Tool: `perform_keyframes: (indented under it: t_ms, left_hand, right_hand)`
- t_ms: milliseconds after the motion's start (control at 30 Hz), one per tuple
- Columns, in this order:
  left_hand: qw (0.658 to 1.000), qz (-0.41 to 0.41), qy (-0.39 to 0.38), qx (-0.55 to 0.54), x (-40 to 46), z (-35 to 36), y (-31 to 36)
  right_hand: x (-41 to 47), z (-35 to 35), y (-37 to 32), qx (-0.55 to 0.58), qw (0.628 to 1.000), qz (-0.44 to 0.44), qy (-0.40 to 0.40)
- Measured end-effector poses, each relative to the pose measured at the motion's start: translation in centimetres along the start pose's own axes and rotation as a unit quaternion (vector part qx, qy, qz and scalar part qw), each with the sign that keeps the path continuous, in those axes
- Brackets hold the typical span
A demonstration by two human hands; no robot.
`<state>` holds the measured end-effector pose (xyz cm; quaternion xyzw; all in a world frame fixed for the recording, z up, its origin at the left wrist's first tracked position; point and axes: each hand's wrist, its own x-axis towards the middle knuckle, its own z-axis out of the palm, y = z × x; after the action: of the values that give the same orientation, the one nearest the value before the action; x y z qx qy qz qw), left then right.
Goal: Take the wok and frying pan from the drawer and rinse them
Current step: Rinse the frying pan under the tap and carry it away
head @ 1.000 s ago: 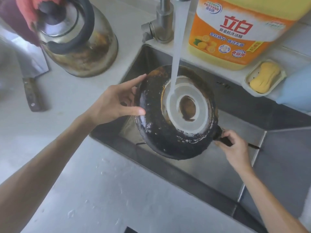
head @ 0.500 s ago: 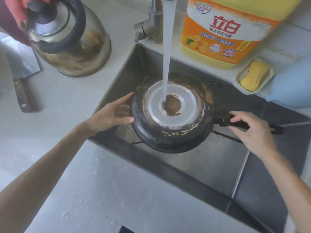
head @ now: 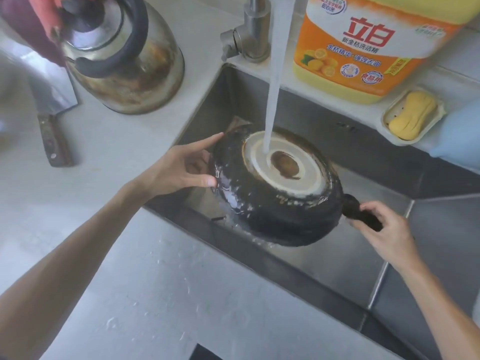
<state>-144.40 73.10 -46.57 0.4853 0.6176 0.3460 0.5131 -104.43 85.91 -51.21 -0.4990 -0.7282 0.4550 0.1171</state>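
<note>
A blackened wok [head: 272, 203] is held upside down and tilted over the steel sink [head: 337, 258]. Its pale round base with a brown middle faces up. Water from the tap [head: 253, 29] falls as a stream [head: 272, 87] onto that base and runs off the near side. My left hand [head: 181, 170] holds the wok's left rim, thumb on the outside and forefinger stretched along the top edge. My right hand [head: 384, 232] grips the black handle at the right. No second pan is in view.
A stained steel kettle [head: 122, 53] stands on the counter left of the tap. A cleaver [head: 49, 107] lies at the far left. A big orange detergent jug [head: 368, 45] and a soap dish with yellow soap [head: 413, 114] sit behind the sink.
The wok has tilted toward me, its base flat half a second ago. My right hand slid in along the handle toward the wok's body. My left hand stayed on the rim.
</note>
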Motion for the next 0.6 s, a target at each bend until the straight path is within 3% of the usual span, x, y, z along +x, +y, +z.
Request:
perform_keyframes:
  t_ms: [167, 300, 367, 467, 600]
  left_hand:
    - [0.984, -0.034, 0.011, 0.173, 2.0, -0.3, -0.8]
    - [0.953, -0.023, 0.109, 0.282, 4.3, 1.3, -1.3]
    - [0.941, -0.058, 0.129, 0.309, 5.4, 1.7, -2.4]
    - [0.925, -0.129, 0.099, 0.344, 6.7, 1.6, -3.9]
    - [0.914, -0.192, 0.045, 0.355, 7.5, 2.6, -5.9]
  right_hand:
    - [0.5, -0.6, -0.4, -0.052, 0.997, 0.018, -0.046]
    - [2.9, -1.9, -0.4, -0.111, 0.988, -0.016, -0.111]
    - [4.4, -2.1, -0.5, -0.159, 0.977, -0.021, -0.139]
    - [6.7, -2.2, -0.1, -0.249, 0.954, -0.014, -0.164]
    - [8.1, -1.1, 1.2, -0.241, 0.952, -0.016, -0.188]
